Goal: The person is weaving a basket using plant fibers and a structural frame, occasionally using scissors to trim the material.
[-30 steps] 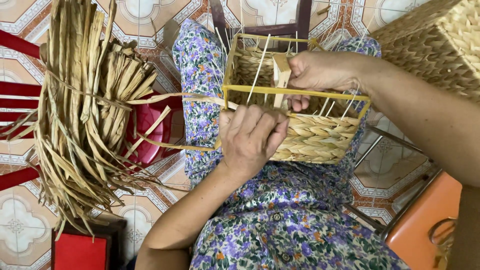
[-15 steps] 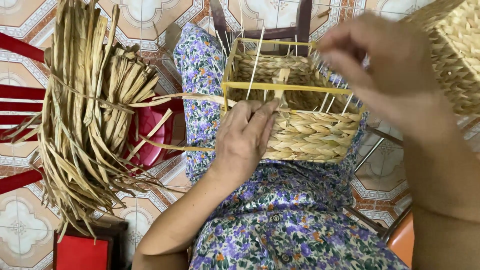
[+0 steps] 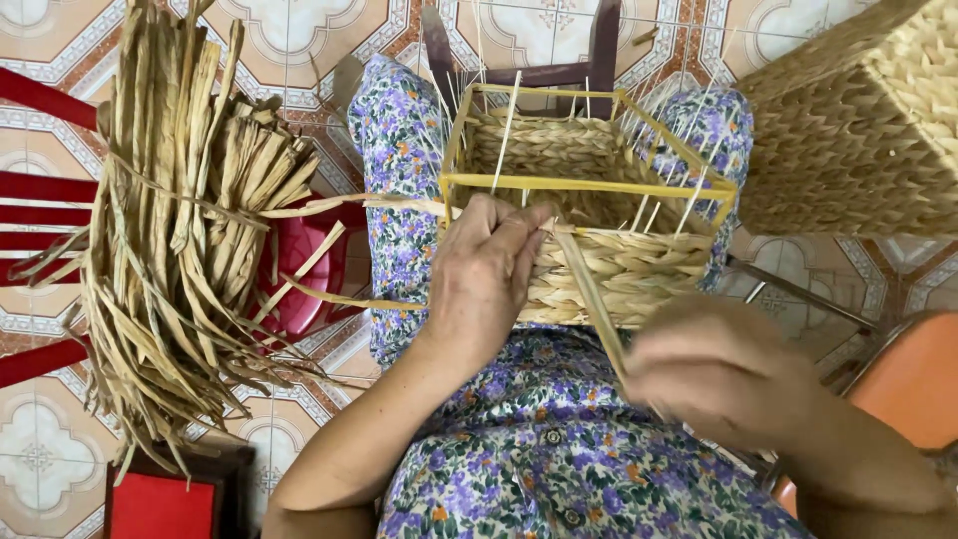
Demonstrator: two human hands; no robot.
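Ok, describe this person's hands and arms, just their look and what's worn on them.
Both the left hand and the right hand are bare: no gloves, rings or bracelets visible. Forearms are uncovered, with no sleeve showing. The right hand is motion-blurred, so fine detail is unclear. A purple-and-orange floral cotton garment covers the body.

I wear a dress (image 3: pixel 559 469) with lots of little flowers, purple, blue, orange and white. Small round buttons run down its middle. My left hand (image 3: pixel 484 274) and right hand (image 3: pixel 723 369) are bare, with no sleeves or rings.
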